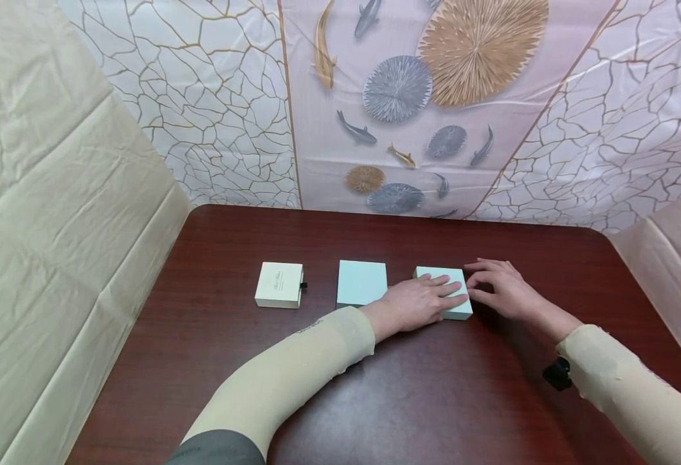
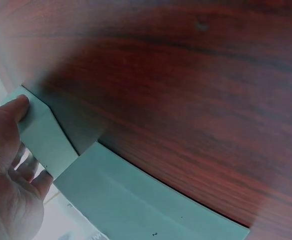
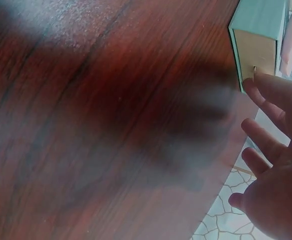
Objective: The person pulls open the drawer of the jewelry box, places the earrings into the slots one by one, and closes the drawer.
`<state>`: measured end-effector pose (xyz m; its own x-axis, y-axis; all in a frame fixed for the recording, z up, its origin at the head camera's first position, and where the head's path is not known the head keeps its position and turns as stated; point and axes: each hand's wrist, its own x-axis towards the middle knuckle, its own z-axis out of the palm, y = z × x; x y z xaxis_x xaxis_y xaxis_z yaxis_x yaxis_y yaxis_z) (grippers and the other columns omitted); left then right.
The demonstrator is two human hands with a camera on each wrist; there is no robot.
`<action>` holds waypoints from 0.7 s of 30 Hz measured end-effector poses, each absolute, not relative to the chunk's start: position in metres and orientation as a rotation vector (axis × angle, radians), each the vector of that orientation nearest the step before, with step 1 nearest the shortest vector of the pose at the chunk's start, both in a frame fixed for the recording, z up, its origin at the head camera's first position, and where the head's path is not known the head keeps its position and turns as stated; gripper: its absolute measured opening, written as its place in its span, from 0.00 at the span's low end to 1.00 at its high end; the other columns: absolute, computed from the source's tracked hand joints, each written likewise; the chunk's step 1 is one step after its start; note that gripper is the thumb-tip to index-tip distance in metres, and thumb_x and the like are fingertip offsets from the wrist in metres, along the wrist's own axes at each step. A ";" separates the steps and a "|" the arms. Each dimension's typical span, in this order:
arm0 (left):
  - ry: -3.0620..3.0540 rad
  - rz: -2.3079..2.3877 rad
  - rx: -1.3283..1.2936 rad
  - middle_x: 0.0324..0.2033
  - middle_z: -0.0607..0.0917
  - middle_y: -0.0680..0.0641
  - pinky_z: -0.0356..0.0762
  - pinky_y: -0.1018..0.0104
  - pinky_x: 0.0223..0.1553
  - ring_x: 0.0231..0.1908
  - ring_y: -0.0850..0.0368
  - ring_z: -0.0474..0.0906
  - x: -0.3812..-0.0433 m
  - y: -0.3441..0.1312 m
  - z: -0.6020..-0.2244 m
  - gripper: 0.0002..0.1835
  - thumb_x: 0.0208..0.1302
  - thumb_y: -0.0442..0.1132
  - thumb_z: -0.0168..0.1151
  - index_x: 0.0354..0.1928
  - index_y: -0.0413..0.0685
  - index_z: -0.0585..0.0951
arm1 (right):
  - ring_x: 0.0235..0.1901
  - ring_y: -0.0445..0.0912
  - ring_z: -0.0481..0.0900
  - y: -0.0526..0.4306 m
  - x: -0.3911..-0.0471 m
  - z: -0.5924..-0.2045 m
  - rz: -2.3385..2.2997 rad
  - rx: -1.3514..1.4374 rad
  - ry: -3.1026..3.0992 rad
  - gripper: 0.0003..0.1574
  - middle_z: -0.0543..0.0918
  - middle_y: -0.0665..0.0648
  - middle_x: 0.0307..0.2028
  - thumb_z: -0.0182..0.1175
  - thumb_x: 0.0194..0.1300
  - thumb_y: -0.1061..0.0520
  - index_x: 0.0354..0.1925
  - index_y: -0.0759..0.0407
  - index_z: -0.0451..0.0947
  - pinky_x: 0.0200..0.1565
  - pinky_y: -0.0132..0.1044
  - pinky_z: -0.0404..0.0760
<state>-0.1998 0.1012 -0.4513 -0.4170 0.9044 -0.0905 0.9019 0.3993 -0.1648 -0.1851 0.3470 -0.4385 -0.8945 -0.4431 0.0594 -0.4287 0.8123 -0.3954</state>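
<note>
My left hand lies over the right-hand mint box, its fingers spread across the lid. In the left wrist view the thumb presses the side of that box, holding it on the table. At the box's right end is my right hand. The right wrist view shows its thumb and forefinger pinching a small pull tab on the cream end face of the inner drawer; the fingertips partly hide the tab. The other fingers of this hand are loosely bent, apart from the box.
A second mint box stands left of the held one, below it my left forearm. Farther left is a cream box with printed lettering and a black ribbon tab. The dark red wooden table ends at a patterned cloth backdrop.
</note>
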 end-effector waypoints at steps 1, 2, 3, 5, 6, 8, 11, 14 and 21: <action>-2.616 0.293 -1.691 0.84 0.58 0.54 0.60 0.60 0.79 0.83 0.56 0.53 -0.200 0.101 -0.451 0.35 0.85 0.54 0.51 0.87 0.65 0.55 | 0.71 0.75 0.66 0.348 -0.185 -0.438 -0.625 -0.712 2.961 0.05 0.80 0.75 0.63 0.72 0.68 0.63 0.38 0.53 0.87 0.67 0.76 0.58; -2.619 0.288 -1.693 0.84 0.58 0.54 0.61 0.60 0.79 0.83 0.56 0.53 -0.200 0.101 -0.450 0.35 0.85 0.54 0.51 0.87 0.64 0.55 | 0.70 0.75 0.66 0.348 -0.185 -0.437 -0.618 -0.710 2.965 0.04 0.80 0.74 0.63 0.73 0.68 0.62 0.39 0.53 0.87 0.67 0.76 0.59; -2.626 0.281 -1.692 0.84 0.58 0.54 0.60 0.60 0.79 0.83 0.56 0.53 -0.200 0.102 -0.450 0.35 0.85 0.55 0.52 0.87 0.64 0.55 | 0.70 0.75 0.66 0.349 -0.184 -0.435 -0.613 -0.706 2.966 0.04 0.80 0.74 0.63 0.73 0.67 0.61 0.40 0.53 0.88 0.67 0.76 0.59; -2.639 0.265 -1.689 0.84 0.58 0.54 0.60 0.60 0.79 0.83 0.56 0.53 -0.200 0.102 -0.448 0.36 0.84 0.56 0.52 0.87 0.64 0.55 | 0.71 0.75 0.66 0.351 -0.184 -0.432 -0.595 -0.692 2.968 0.04 0.80 0.74 0.64 0.73 0.68 0.60 0.42 0.54 0.88 0.67 0.76 0.58; -2.646 0.258 -1.685 0.84 0.58 0.54 0.60 0.59 0.79 0.83 0.56 0.53 -0.200 0.102 -0.447 0.36 0.84 0.56 0.52 0.87 0.64 0.55 | 0.71 0.75 0.66 0.352 -0.184 -0.430 -0.584 -0.687 2.968 0.05 0.80 0.74 0.64 0.73 0.68 0.60 0.42 0.54 0.88 0.67 0.77 0.58; -2.665 0.245 -1.669 0.84 0.58 0.54 0.60 0.58 0.80 0.83 0.56 0.53 -0.200 0.101 -0.443 0.36 0.84 0.58 0.53 0.87 0.64 0.56 | 0.70 0.75 0.66 0.354 -0.183 -0.425 -0.560 -0.685 2.978 0.06 0.80 0.74 0.64 0.73 0.68 0.59 0.44 0.55 0.89 0.66 0.79 0.57; -2.685 0.250 -1.637 0.84 0.58 0.55 0.59 0.57 0.80 0.83 0.56 0.53 -0.198 0.100 -0.434 0.36 0.83 0.59 0.52 0.86 0.65 0.57 | 0.70 0.75 0.66 0.355 -0.179 -0.418 -0.520 -0.684 3.007 0.09 0.80 0.73 0.64 0.73 0.68 0.58 0.47 0.57 0.89 0.66 0.81 0.56; -2.716 0.266 -1.590 0.85 0.56 0.55 0.57 0.56 0.81 0.83 0.56 0.52 -0.197 0.094 -0.424 0.37 0.83 0.61 0.51 0.87 0.65 0.56 | 0.71 0.74 0.66 0.354 -0.174 -0.412 -0.489 -0.677 3.044 0.14 0.80 0.73 0.64 0.73 0.67 0.57 0.50 0.60 0.88 0.67 0.82 0.55; -2.806 0.208 -1.438 0.85 0.55 0.55 0.53 0.54 0.82 0.84 0.56 0.50 -0.197 0.061 -0.400 0.39 0.82 0.64 0.51 0.87 0.66 0.55 | 0.72 0.74 0.65 0.354 -0.158 -0.401 -0.492 -0.641 3.148 0.27 0.79 0.72 0.66 0.73 0.68 0.53 0.60 0.65 0.84 0.70 0.80 0.54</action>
